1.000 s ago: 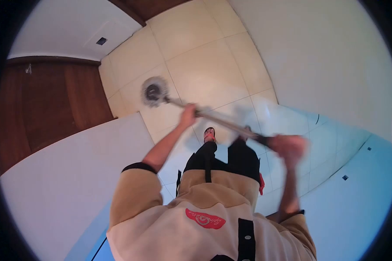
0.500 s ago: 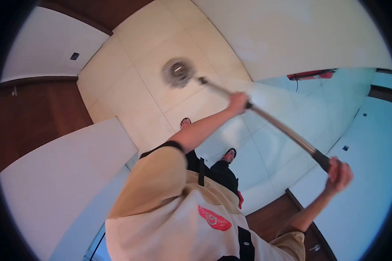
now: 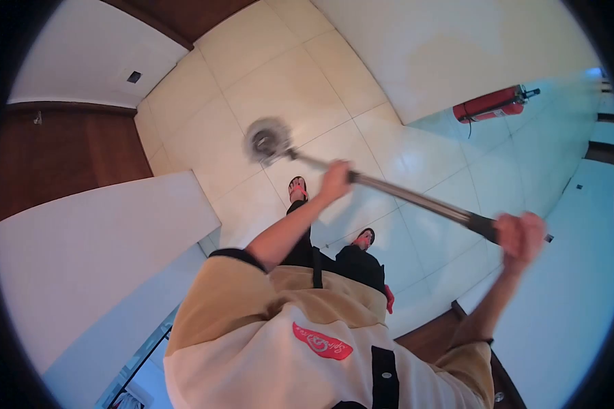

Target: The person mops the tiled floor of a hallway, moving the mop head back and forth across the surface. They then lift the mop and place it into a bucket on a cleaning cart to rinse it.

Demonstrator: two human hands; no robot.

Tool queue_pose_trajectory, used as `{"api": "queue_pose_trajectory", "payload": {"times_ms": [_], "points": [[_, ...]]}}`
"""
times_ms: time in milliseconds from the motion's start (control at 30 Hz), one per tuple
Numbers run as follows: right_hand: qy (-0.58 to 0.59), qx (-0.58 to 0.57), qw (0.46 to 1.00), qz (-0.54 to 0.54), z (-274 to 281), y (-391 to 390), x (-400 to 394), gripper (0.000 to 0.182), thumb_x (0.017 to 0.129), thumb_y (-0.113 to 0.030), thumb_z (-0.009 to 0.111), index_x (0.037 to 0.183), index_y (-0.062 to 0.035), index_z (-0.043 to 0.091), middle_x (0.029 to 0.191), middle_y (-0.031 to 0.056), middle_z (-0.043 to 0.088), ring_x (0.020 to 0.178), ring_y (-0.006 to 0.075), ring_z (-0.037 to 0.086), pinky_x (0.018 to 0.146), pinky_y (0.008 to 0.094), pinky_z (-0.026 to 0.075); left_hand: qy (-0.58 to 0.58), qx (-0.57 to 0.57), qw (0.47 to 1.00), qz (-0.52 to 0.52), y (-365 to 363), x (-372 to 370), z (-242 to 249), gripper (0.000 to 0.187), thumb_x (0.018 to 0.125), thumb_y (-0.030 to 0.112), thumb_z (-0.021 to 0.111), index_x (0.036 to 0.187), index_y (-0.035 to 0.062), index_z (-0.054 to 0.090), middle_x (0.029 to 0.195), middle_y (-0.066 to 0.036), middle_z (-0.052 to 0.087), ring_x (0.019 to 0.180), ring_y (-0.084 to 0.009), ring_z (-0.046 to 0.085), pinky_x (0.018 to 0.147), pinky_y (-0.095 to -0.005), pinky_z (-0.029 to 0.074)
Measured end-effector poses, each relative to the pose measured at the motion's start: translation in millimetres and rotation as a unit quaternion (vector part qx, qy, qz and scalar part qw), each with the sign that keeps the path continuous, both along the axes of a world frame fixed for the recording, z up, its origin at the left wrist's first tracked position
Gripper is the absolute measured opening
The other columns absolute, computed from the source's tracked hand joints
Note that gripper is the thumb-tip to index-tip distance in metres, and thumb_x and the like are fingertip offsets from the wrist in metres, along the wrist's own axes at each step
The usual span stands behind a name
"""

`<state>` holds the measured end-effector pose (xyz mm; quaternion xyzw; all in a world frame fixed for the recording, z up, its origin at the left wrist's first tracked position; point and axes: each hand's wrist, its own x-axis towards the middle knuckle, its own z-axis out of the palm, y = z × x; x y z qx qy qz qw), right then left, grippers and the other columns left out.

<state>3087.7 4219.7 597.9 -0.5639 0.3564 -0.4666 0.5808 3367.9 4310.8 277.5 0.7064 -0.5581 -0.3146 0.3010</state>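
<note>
A mop with a round, grey, motion-blurred head is on or just over the tiled floor, ahead of my left foot. Its metal pole slants across my front, with a dark grip at the upper end. My left hand is wrapped round the lower part of the pole, beside a black collar. At the top end, my right hand is closed on the dark grip and somewhat blurred.
A red fire extinguisher stands by the wall corner at the right. Brown doors and white walls border the pale floor. My sandalled feet are near the mop head.
The mop head has swung back toward my feet and slightly left. Both hands have moved left with the pole. The view has shifted, showing more of the fire extinguisher.
</note>
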Motion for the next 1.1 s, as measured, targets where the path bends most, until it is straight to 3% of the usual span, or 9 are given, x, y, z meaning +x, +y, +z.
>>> {"api": "queue_pose_trajectory", "payload": {"times_ms": [100, 233, 400, 433, 533, 600, 767, 933, 1100], "points": [[-0.055, 0.063, 0.982, 0.169, -80, 44, 44, 0.023, 0.077, -0.014, 0.051, 0.056, -0.0036, 0.047, 0.047, 0.0056, 0.046, 0.043, 0.0127, 0.043, 0.043, 0.0275, 0.038, -0.065, -0.049, 0.992, 0.094, 98, 57, -15, 0.030, 0.053, 0.008, 0.065, 0.077, 0.0061, 0.047, 0.081, -0.012, 0.047, 0.082, -0.0310, 0.048, 0.066, -0.0405, 0.042], [0.061, 0.102, 0.963, 0.240, -132, 117, 56, 0.018, 0.072, -0.009, 0.051, 0.056, -0.0005, 0.052, 0.052, 0.0034, 0.050, 0.045, 0.0110, 0.044, 0.043, 0.0230, 0.036, -0.204, 0.256, 0.939, 0.108, 161, 88, -50, 0.022, 0.056, 0.015, 0.067, 0.074, 0.0118, 0.056, 0.088, -0.007, 0.051, 0.088, -0.0243, 0.050, 0.067, -0.0388, 0.044], [0.085, 0.009, 0.996, 0.021, -94, 94, -123, 0.029, 0.077, -0.026, 0.055, 0.062, -0.0010, 0.054, 0.054, 0.0039, 0.050, 0.046, 0.0105, 0.044, 0.046, 0.0281, 0.040, -0.185, 0.215, 0.959, 0.019, 77, -63, -108, 0.015, 0.059, 0.018, 0.063, 0.061, 0.0044, 0.056, 0.066, -0.016, 0.053, 0.065, -0.0311, 0.053, 0.061, -0.0408, 0.043], [0.014, -0.035, 0.998, 0.049, -66, 82, -167, 0.031, 0.078, -0.026, 0.053, 0.062, 0.0001, 0.054, 0.055, 0.0054, 0.052, 0.046, 0.0109, 0.044, 0.051, 0.0315, 0.042, -0.169, 0.038, 0.984, -0.048, 44, -119, -85, 0.013, 0.060, 0.016, 0.060, 0.061, 0.0041, 0.056, 0.063, -0.017, 0.052, 0.059, -0.0327, 0.052, 0.057, -0.0432, 0.042], [0.265, -0.176, 0.905, -0.281, 44, 96, -205, 0.027, 0.077, -0.018, 0.043, 0.058, -0.0004, 0.048, 0.046, 0.0078, 0.044, 0.045, 0.0157, 0.041, 0.055, 0.0322, 0.035, -0.080, -0.045, 0.984, -0.154, -48, -243, 5, 0.010, 0.057, 0.012, 0.059, 0.064, 0.0065, 0.054, 0.068, -0.014, 0.051, 0.072, -0.0301, 0.051, 0.059, -0.0427, 0.040], [0.150, -0.211, 0.933, -0.252, 69, 100, -186, 0.029, 0.076, -0.014, 0.032, 0.048, -0.0090, 0.031, 0.038, 0.0026, 0.026, 0.040, 0.0113, 0.025, 0.054, 0.0334, 0.031, -0.017, -0.033, 0.984, -0.173, -92, -271, 37, 0.015, 0.056, 0.011, 0.060, 0.070, 0.0091, 0.054, 0.076, -0.010, 0.052, 0.085, -0.0279, 0.048, 0.064, -0.0467, 0.038], [0.046, -0.140, 0.938, -0.313, 77, 91, -148, 0.035, 0.080, -0.015, 0.030, 0.045, -0.0151, 0.026, 0.036, -0.0011, 0.021, 0.038, 0.0097, 0.024, 0.059, 0.0309, 0.031, 0.068, -0.058, 0.983, -0.157, -104, -235, 58, 0.010, 0.056, 0.005, 0.057, 0.065, 0.0065, 0.053, 0.072, -0.012, 0.053, 0.079, -0.0287, 0.050, 0.064, -0.0387, 0.043], [-0.062, -0.056, 0.996, -0.044, 69, 66, -131, 0.034, 0.083, -0.017, 0.032, 0.049, -0.0147, 0.029, 0.038, -0.0019, 0.026, 0.042, 0.0102, 0.031, 0.070, 0.0325, 0.034, 0.055, -0.029, 0.993, -0.098, 4, -132, 56, 0.025, 0.053, 0.002, 0.057, 0.075, 0.0047, 0.047, 0.078, -0.012, 0.050, 0.081, -0.0303, 0.049, 0.064, -0.0393, 0.043], [-0.125, 0.034, 0.988, 0.088, -36, 115, 30, 0.028, 0.075, -0.012, 0.045, 0.048, -0.0049, 0.042, 0.040, 0.0027, 0.040, 0.031, 0.0105, 0.033, 0.034, 0.0244, 0.029, 0.000, 0.054, 0.998, 0.040, 165, 28, 7, 0.036, 0.055, 0.004, 0.059, 0.088, 0.0030, 0.046, 0.088, -0.016, 0.048, 0.085, -0.0332, 0.048, 0.072, -0.0388, 0.043]]}}
